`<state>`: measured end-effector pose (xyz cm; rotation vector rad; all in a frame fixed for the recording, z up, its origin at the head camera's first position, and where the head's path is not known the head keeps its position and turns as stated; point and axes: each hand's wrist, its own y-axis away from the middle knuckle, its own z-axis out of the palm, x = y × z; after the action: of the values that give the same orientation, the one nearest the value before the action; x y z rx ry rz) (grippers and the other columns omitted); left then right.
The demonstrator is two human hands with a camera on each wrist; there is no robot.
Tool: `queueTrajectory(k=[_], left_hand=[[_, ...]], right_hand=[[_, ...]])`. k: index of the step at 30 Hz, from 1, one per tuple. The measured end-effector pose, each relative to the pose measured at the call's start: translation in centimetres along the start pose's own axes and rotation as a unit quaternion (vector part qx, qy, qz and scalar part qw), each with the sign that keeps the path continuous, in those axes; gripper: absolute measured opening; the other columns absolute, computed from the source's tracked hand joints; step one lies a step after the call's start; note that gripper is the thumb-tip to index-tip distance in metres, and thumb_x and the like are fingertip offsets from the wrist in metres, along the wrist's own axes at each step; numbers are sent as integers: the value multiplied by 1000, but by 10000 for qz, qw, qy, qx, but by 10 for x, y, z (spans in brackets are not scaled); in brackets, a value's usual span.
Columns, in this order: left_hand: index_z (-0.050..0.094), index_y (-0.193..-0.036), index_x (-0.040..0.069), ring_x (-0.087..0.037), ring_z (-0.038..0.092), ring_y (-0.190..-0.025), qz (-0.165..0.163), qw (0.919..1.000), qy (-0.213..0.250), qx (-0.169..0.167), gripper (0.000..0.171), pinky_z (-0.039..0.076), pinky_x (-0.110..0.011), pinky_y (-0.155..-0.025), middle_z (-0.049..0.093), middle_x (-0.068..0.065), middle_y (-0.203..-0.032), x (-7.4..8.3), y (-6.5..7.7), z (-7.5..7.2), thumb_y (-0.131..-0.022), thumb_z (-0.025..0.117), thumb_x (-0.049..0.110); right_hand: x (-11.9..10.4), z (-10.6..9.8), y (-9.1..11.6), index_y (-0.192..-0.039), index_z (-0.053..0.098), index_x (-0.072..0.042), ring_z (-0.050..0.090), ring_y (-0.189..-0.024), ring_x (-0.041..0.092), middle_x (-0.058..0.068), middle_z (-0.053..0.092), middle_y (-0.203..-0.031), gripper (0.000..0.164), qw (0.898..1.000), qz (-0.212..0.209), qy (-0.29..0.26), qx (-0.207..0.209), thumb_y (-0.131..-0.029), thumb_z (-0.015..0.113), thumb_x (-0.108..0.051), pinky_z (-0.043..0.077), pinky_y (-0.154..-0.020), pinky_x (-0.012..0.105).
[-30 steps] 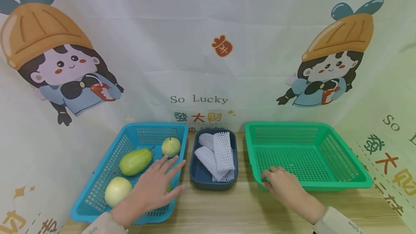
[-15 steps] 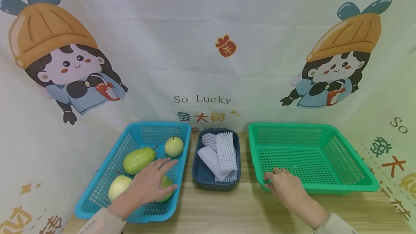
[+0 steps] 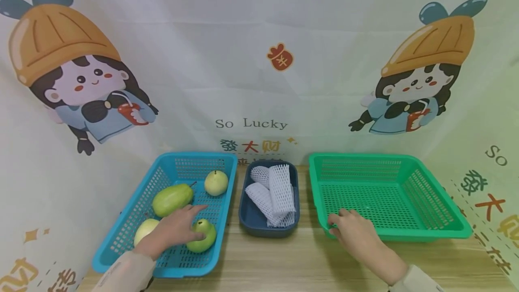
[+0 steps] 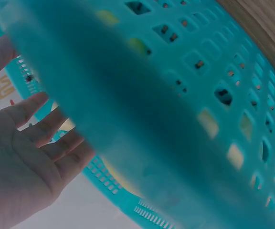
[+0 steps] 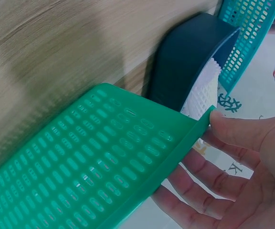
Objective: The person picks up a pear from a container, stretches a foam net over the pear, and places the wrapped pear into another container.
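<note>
My left hand (image 3: 173, 232) is inside the blue basket (image 3: 101, 256), its thumb overlapping a green pear (image 3: 206, 237) at the front right. Its fingers extend loosely in the left wrist view, where the basket wall hides most of the fruit. Just beyond the hand lies a long green fruit (image 3: 173, 199) with a stem. A pale yellow pear (image 3: 144, 231) is partly covered by the wrist, and another round yellow pear (image 3: 216, 183) sits at the back right. With thumb and fingers, my right hand (image 3: 357, 233) pinches the front left rim of a green basket (image 5: 104, 162).
Between the baskets stands a small dark blue tray (image 3: 269, 231) holding several white foam fruit nets (image 3: 280, 190). Wooden tabletop (image 3: 279, 265) shows along the front. Behind everything hangs a printed cloth (image 3: 194, 57).
My left hand has come down and leftward into the blue basket, uncovering the green pear. My right hand has stayed at the green basket's rim.
</note>
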<state>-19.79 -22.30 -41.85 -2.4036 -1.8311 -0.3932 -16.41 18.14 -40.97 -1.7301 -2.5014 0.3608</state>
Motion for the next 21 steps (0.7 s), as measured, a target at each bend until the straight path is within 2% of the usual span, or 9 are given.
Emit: queueTrajectory(k=[8,14,21], left_hand=[[48,-132,5,-43,52,-113,-64,9966,611,-546,79,43,-60,-87,55,-22,-125,-8,-9,4,-65,80,33],[51,-127,2,-40,53,-111,-64,9915,808,-1018,72,44,-57,-90,59,-19,-120,-7,-13,4,-66,80,27],[57,-121,4,-38,55,-108,-22,9910,803,-1074,57,45,-54,-89,61,-18,-115,-7,-13,5,-72,77,23]], right_hand=[[0,-1,-1,-85,66,-15,45,-60,12,-3,56,-71,15,10000,-87,36,-25,-73,76,-17,42,-44,22],[0,-4,-1,-84,66,-15,47,-60,12,-3,56,-71,15,9999,-146,5,-7,-73,76,-15,42,-43,21],[-1,-3,-1,-83,65,-15,46,-59,13,-2,56,-71,15,9999,-144,17,21,-73,76,-15,40,-41,21]])
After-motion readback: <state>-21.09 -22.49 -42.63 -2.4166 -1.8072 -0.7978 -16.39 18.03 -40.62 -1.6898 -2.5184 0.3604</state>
